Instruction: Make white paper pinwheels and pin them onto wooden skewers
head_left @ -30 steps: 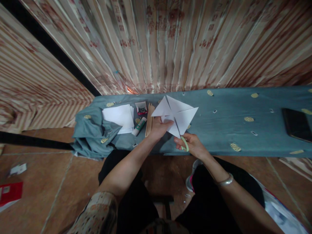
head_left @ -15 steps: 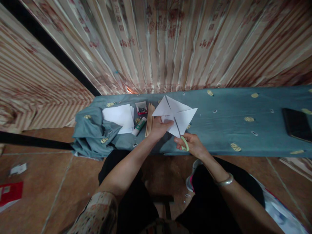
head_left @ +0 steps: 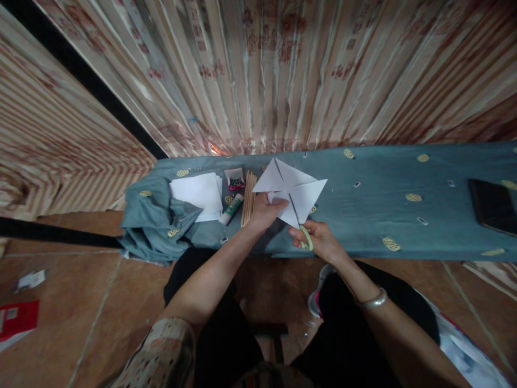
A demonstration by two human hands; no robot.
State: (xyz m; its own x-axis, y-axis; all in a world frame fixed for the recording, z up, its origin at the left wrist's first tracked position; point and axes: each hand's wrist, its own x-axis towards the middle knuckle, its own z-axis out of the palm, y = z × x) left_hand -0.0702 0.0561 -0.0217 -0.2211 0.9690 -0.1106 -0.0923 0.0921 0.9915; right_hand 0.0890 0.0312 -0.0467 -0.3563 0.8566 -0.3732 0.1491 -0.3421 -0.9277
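A square sheet of white paper, slit from its corners toward the middle, is held up over the cloth-covered surface. My left hand pinches its lower left part, thumb on top. In my right hand is a pair of scissors with pale green handles. The fingers are closed round the handles, and the blades lie at the slit on the paper's near corner, mostly hidden. Left of the paper are several thin wooden sticks, a glue stick and a small open box of dark pins or beads.
A stack of white paper lies at the left on the blue-green cloth, partly under a cloth fold. A dark phone or tablet rests at the right end. Pleated curtains hang behind. A red packet is on the floor.
Almost nothing differs. Both hands, the paper and the scissors keep their places, with only a very slight shift of the whole view.
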